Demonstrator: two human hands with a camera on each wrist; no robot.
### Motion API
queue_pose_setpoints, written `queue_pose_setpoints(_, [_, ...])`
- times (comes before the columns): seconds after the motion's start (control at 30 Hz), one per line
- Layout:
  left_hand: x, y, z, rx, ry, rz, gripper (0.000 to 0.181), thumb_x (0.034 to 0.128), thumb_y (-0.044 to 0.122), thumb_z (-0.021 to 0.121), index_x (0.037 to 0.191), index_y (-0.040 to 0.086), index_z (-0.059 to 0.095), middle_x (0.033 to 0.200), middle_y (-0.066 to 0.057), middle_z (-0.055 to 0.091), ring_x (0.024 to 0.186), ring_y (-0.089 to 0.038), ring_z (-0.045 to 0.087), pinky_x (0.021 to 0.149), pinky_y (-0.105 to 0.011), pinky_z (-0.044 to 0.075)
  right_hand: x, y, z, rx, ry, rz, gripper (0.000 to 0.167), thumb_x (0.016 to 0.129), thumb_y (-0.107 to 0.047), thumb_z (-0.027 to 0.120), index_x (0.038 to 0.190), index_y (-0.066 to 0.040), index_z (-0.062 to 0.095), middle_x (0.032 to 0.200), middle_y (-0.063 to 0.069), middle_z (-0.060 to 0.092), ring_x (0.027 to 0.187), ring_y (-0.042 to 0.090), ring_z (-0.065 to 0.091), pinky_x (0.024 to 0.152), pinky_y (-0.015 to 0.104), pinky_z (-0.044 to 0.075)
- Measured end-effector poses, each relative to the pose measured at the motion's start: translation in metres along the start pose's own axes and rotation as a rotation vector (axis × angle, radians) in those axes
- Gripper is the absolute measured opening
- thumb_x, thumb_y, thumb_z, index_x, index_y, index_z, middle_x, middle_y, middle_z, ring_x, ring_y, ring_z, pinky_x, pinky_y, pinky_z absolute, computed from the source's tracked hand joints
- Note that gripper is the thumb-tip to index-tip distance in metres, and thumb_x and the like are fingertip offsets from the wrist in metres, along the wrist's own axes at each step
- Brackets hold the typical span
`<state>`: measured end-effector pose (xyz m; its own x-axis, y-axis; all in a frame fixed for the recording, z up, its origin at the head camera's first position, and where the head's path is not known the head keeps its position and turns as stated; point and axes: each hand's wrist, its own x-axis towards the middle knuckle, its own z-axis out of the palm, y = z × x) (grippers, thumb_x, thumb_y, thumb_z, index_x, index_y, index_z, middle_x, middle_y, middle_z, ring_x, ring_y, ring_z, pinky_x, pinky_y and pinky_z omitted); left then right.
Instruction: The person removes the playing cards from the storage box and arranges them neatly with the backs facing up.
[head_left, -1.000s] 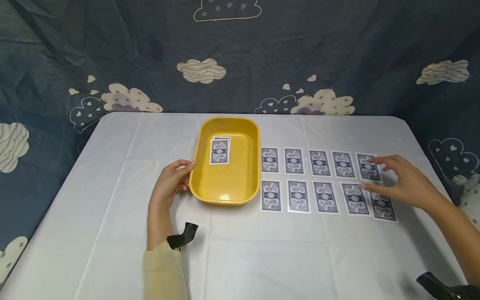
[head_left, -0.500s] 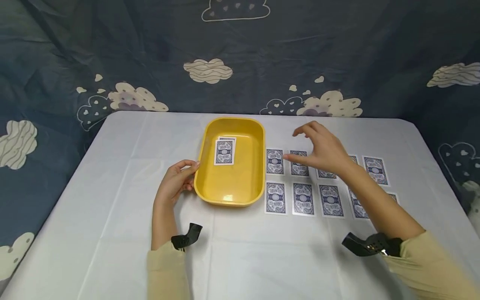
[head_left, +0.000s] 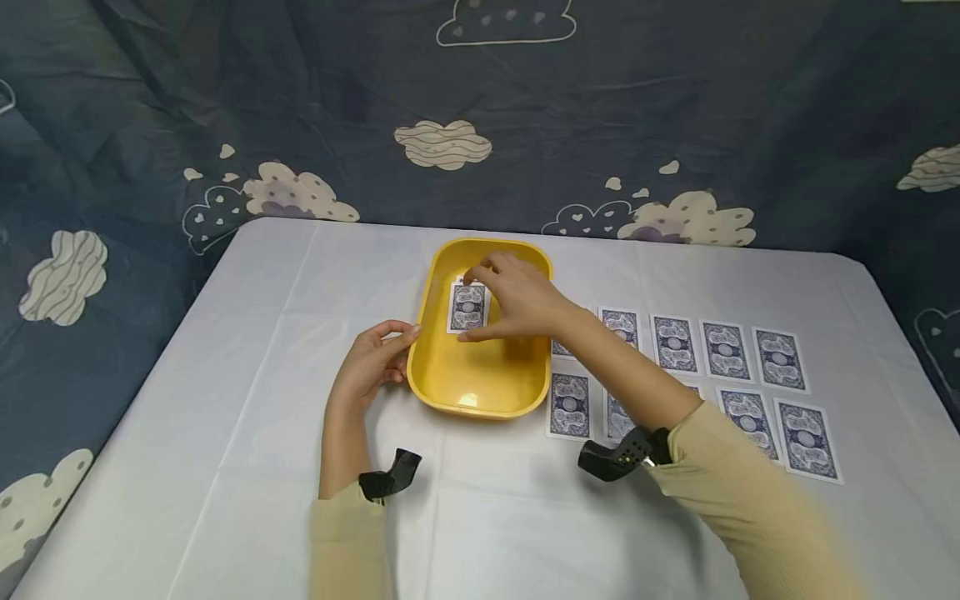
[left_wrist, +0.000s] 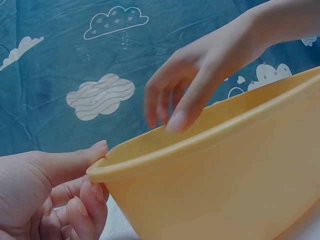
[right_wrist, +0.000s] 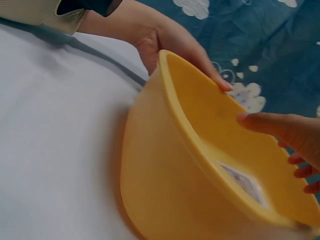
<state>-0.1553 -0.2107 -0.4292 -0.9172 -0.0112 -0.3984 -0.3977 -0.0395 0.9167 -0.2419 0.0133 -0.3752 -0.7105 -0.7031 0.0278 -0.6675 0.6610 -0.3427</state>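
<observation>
My left hand pinches the left rim of a yellow plastic tub, thumb on top and fingers beneath, as the left wrist view also shows. Face-down playing cards lie in a small overlapping stack inside, partly behind my right fingers. Over that stack is my right hand, thumb and fingers spread apart on either side of the cards with nothing gripped. In the left wrist view the right hand hangs above the tub's opening. The right wrist view shows a gap between its thumb and the card.
Right of the tub, face-down playing cards lie in two rows on the white tablecloth. My right forearm crosses over several of them. A dark cloud-patterned curtain hangs behind the table.
My right hand has moved left from the far-right cards, across the rows, to above the stack in the tub. The left hand keeps its pinch on the rim. The head view has shifted slightly.
</observation>
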Motion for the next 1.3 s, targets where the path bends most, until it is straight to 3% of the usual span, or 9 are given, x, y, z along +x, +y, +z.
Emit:
queue_pose_setpoints(0.3, [0.001, -0.002, 0.006, -0.005, -0.02, -0.011, 0.029, 0.0877, 0.029, 0.064, 0.101, 0.005, 0.054, 0.055, 0.002, 0.052, 0.041, -0.008, 0.044, 0.04, -0.018, 0.041, 0.027, 0.003, 0.021, 0.013, -0.149, 0.065, 0.09, 0.054, -0.055, 0.083, 0.128, -0.018, 0.048, 0.121, 0.01, 0.046, 0.111, 0.026, 0.041, 0.093, 0.041, 0.038])
queue_pose_setpoints(0.47, [-0.001, 0.001, 0.007, -0.014, -0.012, -0.001, 0.028, 0.0878, 0.028, 0.064, 0.1, 0.005, 0.055, 0.055, 0.002, 0.052, 0.041, -0.007, 0.044, 0.039, -0.017, 0.04, 0.033, 0.007, 0.029, -0.031, -0.205, 0.173, 0.102, 0.053, -0.058, 0.082, 0.134, -0.011, 0.043, 0.13, 0.012, 0.041, 0.12, 0.029, 0.035, 0.102, 0.05, 0.025])
queue_pose_setpoints(0.67, [0.0, 0.003, 0.006, -0.02, -0.016, 0.009, 0.028, 0.0872, 0.028, 0.065, 0.099, 0.005, 0.055, 0.055, 0.001, 0.052, 0.042, -0.008, 0.044, 0.04, -0.017, 0.041, 0.037, 0.008, 0.031, -0.014, -0.24, 0.274, 0.096, 0.052, -0.057, 0.083, 0.127, -0.01, 0.046, 0.119, 0.01, 0.043, 0.115, 0.028, 0.034, 0.101, 0.052, 0.018])
queue_pose_setpoints(0.87, [0.002, 0.003, 0.004, -0.026, -0.013, 0.0, 0.027, 0.087, 0.027, 0.065, 0.098, 0.005, 0.055, 0.055, 0.001, 0.051, 0.042, -0.008, 0.044, 0.041, -0.017, 0.041, 0.036, 0.008, 0.03, 0.021, -0.244, 0.282, 0.098, 0.048, -0.06, 0.083, 0.124, -0.011, 0.046, 0.115, 0.008, 0.042, 0.111, 0.025, 0.033, 0.096, 0.047, 0.022])
queue_pose_setpoints(1.1, [0.001, 0.002, 0.003, -0.026, -0.005, -0.001, 0.026, 0.0868, 0.027, 0.065, 0.097, 0.006, 0.055, 0.056, 0.002, 0.052, 0.043, -0.008, 0.044, 0.04, -0.017, 0.04, 0.031, 0.007, 0.029, 0.127, -0.279, 0.288, 0.092, 0.054, -0.046, 0.087, 0.126, -0.01, 0.044, 0.115, 0.01, 0.038, 0.108, 0.025, 0.034, 0.093, 0.043, 0.031])
queue_pose_setpoints(1.3, [0.001, 0.001, 0.0, -0.021, -0.002, -0.008, 0.027, 0.0868, 0.028, 0.065, 0.098, 0.006, 0.055, 0.056, 0.002, 0.052, 0.043, -0.007, 0.044, 0.041, -0.017, 0.041, 0.027, 0.004, 0.031, 0.012, -0.286, 0.237, 0.095, 0.05, -0.056, 0.085, 0.122, -0.01, 0.045, 0.108, 0.01, 0.04, 0.103, 0.026, 0.036, 0.09, 0.04, 0.029])
